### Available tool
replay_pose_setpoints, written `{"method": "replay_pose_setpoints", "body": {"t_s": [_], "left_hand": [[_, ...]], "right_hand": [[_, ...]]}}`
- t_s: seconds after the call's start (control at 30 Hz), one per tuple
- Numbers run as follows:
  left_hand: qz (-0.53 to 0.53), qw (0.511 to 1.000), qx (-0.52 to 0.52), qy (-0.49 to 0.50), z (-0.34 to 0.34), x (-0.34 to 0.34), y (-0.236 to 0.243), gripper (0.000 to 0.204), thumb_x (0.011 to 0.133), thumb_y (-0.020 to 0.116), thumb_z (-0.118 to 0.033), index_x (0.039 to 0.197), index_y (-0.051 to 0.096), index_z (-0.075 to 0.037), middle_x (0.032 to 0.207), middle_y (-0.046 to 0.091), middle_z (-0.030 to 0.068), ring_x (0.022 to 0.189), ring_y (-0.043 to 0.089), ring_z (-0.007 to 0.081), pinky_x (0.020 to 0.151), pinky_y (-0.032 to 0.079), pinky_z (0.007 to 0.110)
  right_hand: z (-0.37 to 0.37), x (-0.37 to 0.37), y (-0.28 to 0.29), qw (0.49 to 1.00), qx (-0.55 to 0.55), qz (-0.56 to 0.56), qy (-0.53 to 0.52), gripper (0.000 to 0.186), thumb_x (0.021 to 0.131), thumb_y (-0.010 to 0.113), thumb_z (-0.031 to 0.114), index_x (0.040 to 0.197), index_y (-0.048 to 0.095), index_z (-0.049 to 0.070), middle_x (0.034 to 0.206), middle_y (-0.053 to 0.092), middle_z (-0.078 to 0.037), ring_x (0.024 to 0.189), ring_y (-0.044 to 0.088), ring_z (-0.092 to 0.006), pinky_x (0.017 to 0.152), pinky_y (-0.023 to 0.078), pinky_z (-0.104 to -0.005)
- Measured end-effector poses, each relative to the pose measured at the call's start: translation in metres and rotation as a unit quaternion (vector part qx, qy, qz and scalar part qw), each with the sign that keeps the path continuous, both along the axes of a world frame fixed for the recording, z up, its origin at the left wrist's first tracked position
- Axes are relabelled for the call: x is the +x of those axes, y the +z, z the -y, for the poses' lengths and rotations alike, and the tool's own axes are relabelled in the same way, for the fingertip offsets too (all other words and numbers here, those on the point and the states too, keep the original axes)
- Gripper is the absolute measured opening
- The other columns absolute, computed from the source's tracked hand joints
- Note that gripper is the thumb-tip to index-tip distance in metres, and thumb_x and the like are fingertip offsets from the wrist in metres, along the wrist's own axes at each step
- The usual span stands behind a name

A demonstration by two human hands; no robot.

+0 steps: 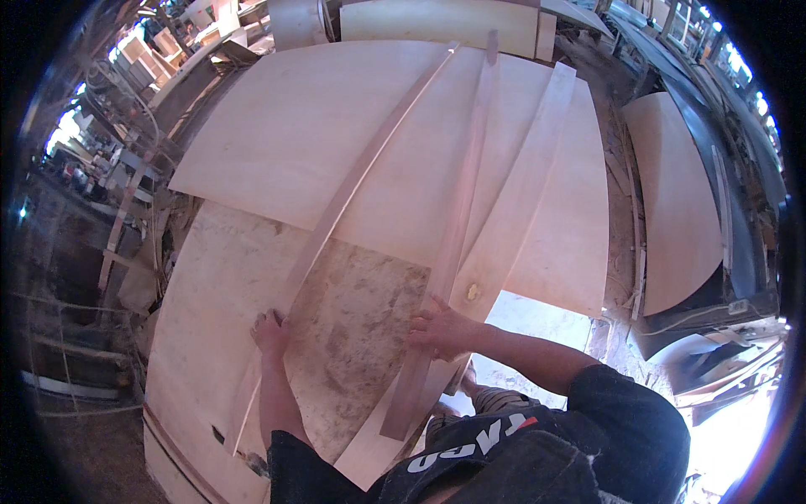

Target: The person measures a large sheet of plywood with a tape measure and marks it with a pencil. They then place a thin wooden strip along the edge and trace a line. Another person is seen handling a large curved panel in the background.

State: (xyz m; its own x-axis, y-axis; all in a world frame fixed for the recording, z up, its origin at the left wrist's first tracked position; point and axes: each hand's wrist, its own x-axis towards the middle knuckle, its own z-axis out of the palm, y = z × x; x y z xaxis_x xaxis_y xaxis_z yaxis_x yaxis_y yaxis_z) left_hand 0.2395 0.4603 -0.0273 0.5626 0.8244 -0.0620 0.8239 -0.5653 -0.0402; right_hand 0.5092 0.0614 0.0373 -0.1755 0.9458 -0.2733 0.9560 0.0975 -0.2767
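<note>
My left hand [270, 332] is closed on the edge of a long, narrow wooden strip [357, 181], which runs slantwise from the near left toward the far middle. My right hand [441, 329] lies across a reddish wooden strip [473, 172] in the middle, its fingers bent over the left edge. Beside that strip, to the right, rests a wider pale board [522, 193] with a knot near my right wrist. All three lie over a large pale plywood sheet [269, 126] and a dusty, stained panel [353, 294] nearer to me.
Another pale sheet [667, 202] with a curved outline in this view stands to the right, past a littered strip of floor [620, 210]. Stacked panels [437, 21] are at the far side. Timber pieces and clutter [126, 193] fill the left.
</note>
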Motion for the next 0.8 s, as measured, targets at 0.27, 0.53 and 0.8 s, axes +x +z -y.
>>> {"method": "replay_pose_setpoints", "body": {"t_s": [0.27,0.53,0.8], "left_hand": [[0.047,0.996,-0.071,0.005,0.122,0.095,0.031,0.056,0.084,0.075,-0.050,0.123,0.066,-0.011,0.112,0.068,0.0148,0.106,0.067,0.0414,0.090,0.056,0.052],[0.039,0.994,-0.103,0.003,0.215,0.164,0.031,0.062,0.084,0.074,-0.053,0.127,0.068,-0.007,0.123,0.066,0.0234,0.120,0.061,0.0425,0.099,0.050,0.056],[0.138,0.990,0.017,0.015,0.257,0.042,0.006,0.083,0.078,0.079,-0.060,0.132,0.065,0.001,0.130,0.062,0.0289,0.133,0.051,0.0442,0.110,0.040,0.057]], "right_hand": [[0.016,0.006,-0.029,0.993,0.120,0.011,-0.005,0.076,0.073,0.088,0.035,0.142,0.056,0.030,0.146,0.052,-0.002,0.149,0.038,-0.0258,0.118,0.016,-0.0768],[0.054,-0.019,-0.062,0.997,0.059,-0.039,-0.006,0.076,0.065,0.089,0.032,0.136,0.063,0.022,0.139,0.057,-0.004,0.147,0.041,-0.0291,0.116,0.019,-0.0777],[0.080,-0.027,-0.043,0.990,0.105,-0.094,-0.030,0.047,0.081,0.074,0.028,0.126,0.068,0.018,0.137,0.059,-0.008,0.140,0.047,-0.0349,0.116,0.029,-0.0665]]}}
